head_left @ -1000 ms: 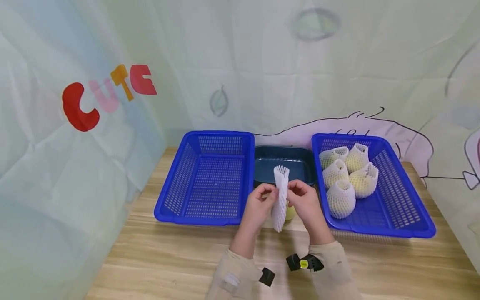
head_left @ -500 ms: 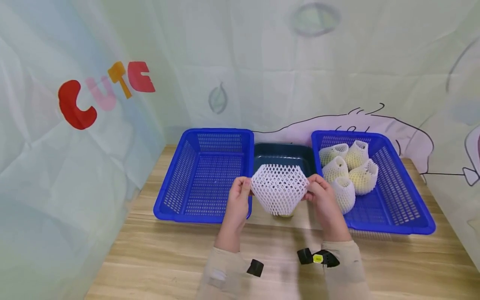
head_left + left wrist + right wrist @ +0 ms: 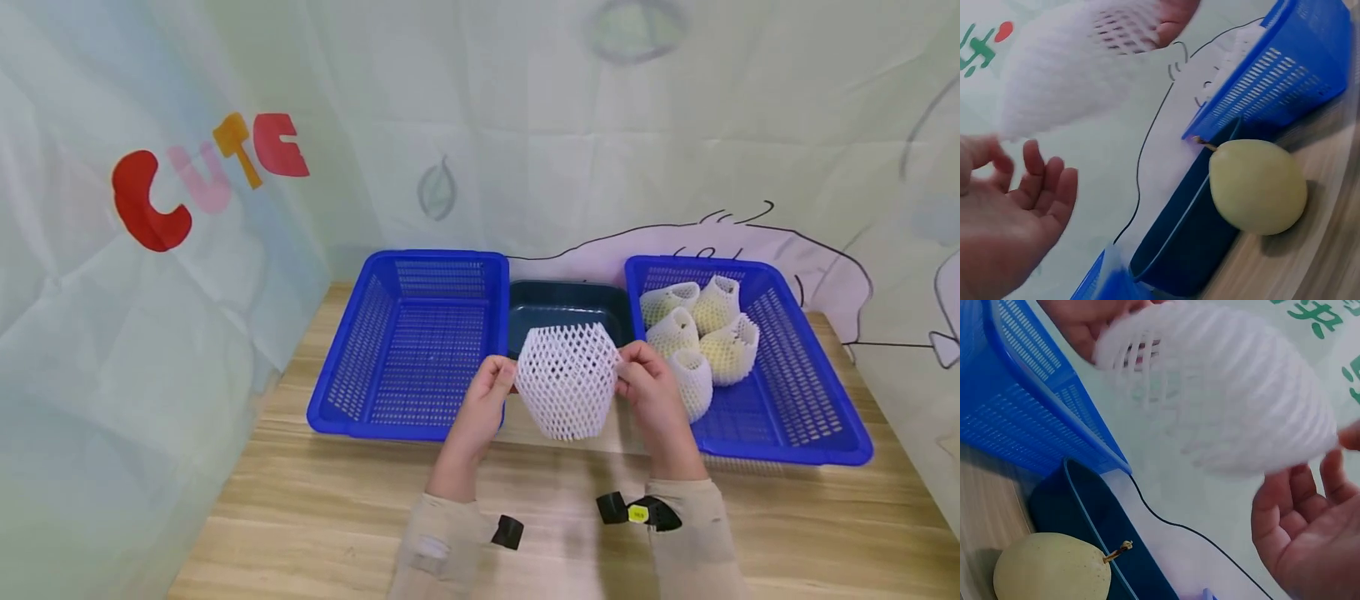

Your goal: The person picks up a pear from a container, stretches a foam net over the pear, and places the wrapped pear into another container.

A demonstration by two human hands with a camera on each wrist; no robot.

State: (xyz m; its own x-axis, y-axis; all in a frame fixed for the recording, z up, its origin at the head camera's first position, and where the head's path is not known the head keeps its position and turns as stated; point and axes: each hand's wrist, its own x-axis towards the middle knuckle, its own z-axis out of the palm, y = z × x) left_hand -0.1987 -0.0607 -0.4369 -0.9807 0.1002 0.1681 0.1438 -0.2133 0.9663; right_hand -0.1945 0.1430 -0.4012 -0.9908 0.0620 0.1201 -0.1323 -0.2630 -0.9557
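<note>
A white foam fruit net (image 3: 567, 382) is stretched wide between my two hands in the head view. My left hand (image 3: 483, 404) pinches its left edge between thumb and fingers. On the opposite edge, my right hand (image 3: 652, 396) pinches it the same way. Both wrist views show the foam net blurred, held up off the table. A bare pale-yellow pear (image 3: 1259, 186) with a stem sits on the wooden table in front of the dark tray. In the head view the net hides that pear.
A blue basket (image 3: 324, 414) stands left of the dark green tray (image 3: 570, 289). To the right, another blue basket (image 3: 825, 454) holds several pears in foam nets (image 3: 729, 350). A printed cloth (image 3: 525, 125) hangs behind the wooden table (image 3: 315, 517).
The net was folded narrow between my close hands a second ago. My hands moved apart and spread it wide. Since then it has narrowed slightly as my left hand came inward.
</note>
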